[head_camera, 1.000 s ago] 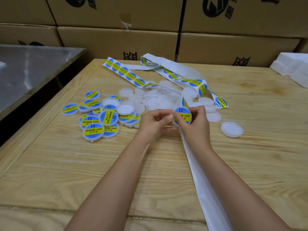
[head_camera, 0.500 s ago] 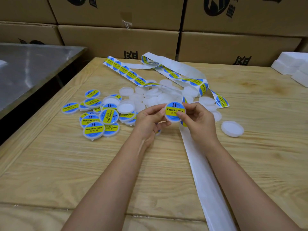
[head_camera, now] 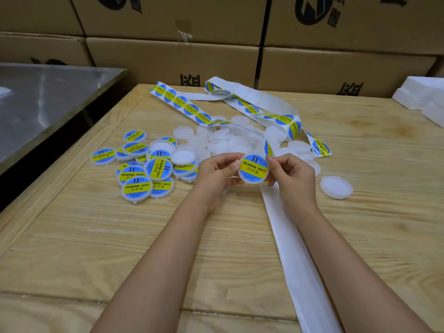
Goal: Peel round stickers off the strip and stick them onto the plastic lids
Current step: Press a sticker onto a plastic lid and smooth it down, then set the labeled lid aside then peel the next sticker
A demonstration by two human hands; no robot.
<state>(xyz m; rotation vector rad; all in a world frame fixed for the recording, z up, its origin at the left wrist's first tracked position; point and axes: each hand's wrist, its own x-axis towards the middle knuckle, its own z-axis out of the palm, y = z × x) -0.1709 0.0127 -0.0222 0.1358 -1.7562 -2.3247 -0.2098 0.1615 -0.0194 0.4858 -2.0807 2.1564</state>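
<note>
Now, head view: you are holding the lid between both hands, your left hand pinching its left rim and your right hand its right. Compared with a second ago, the sticker is lying flat and facing you, so this lid is probably nearing completion. Labelled lids are piling up left of it, bare lids behind it, and the strip is trailing below it. Cardboard boxes behind are showing no contents.

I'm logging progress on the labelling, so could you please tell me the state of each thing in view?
Held lid: stickered, between both hands.
Left hand: grips the lid's left edge.
Right hand: pinches its right edge.
Labelled lids: piled, stickers on.
Bare lids: heaped, unlabelled.
Sticker strip: partly peeled.
</note>
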